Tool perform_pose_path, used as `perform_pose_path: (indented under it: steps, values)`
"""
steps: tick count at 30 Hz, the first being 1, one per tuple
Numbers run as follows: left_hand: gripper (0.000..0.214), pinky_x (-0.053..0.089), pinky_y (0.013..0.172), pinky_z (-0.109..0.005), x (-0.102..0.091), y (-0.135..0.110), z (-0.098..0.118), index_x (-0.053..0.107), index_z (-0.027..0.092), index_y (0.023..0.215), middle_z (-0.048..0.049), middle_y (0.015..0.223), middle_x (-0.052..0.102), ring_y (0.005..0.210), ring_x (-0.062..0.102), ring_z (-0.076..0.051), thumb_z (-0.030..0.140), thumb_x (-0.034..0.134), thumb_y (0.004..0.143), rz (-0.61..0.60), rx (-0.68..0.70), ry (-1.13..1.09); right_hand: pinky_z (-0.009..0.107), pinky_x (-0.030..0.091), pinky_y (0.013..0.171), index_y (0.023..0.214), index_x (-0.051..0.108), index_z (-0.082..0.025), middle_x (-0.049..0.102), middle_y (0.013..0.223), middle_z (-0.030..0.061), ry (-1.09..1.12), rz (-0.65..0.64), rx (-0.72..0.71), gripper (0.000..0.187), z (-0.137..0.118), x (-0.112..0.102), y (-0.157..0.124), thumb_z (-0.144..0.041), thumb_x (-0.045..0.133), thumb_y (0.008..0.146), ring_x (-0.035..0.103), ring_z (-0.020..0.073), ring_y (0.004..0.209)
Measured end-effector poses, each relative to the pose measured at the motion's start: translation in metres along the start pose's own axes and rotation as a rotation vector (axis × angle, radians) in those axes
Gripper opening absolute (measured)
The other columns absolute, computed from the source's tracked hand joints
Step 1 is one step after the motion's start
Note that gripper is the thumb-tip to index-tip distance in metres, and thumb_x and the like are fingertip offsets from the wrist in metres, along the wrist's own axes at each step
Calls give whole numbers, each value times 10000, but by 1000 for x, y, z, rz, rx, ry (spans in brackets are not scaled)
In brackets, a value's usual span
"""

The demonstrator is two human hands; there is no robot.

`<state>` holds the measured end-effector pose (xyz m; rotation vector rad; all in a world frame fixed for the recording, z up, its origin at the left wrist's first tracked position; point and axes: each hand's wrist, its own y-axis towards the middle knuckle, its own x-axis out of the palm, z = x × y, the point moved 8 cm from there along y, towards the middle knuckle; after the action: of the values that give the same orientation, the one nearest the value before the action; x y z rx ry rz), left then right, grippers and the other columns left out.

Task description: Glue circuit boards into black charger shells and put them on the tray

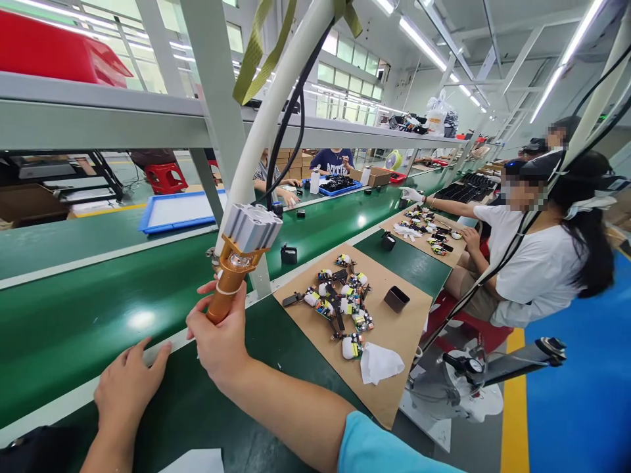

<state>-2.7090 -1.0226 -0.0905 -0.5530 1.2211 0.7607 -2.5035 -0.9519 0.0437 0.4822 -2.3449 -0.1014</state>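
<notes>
My right hand is wrapped round the orange barrel of a hanging tool with a grey ribbed head, which dangles from a white hose and black cable. My left hand rests flat on the green bench edge, fingers spread, holding nothing. To the right lies a brown cardboard sheet with several small circuit boards, a white cloth and a small dark open box.
A green conveyor belt runs along the bench. A co-worker in a white shirt sits to the right at another cardboard sheet. More people work across the belt. Blue trays, a red stool and an overhead shelf stand behind.
</notes>
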Motion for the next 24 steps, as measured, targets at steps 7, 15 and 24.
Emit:
perform_pose_path:
  steps: [7,15,24]
  values:
    - [749,363,1009,-490,-1,1,-3,483,151,1332,-173,1348,475,1259,408,-393,650,232,833,16,-32,0,176,398,459,1002,448,-257,484,776,-59,0,6,-26,460,2,-2,1,-70,523,589,425,64,572]
    - [717,354,1017,-486,-2,4,-7,495,152,1321,-174,1325,502,1268,411,-382,630,270,837,10,-48,-27,168,385,452,1008,441,-263,507,926,-47,-40,-15,-42,439,2,-1,0,-85,520,614,411,36,549]
    - [705,413,919,-529,-4,7,-10,473,177,1340,-198,1275,548,1220,455,-409,636,303,833,-25,-76,-32,162,365,447,1041,448,-255,491,825,-50,-34,-19,-36,478,3,-1,0,-81,512,601,408,50,563]
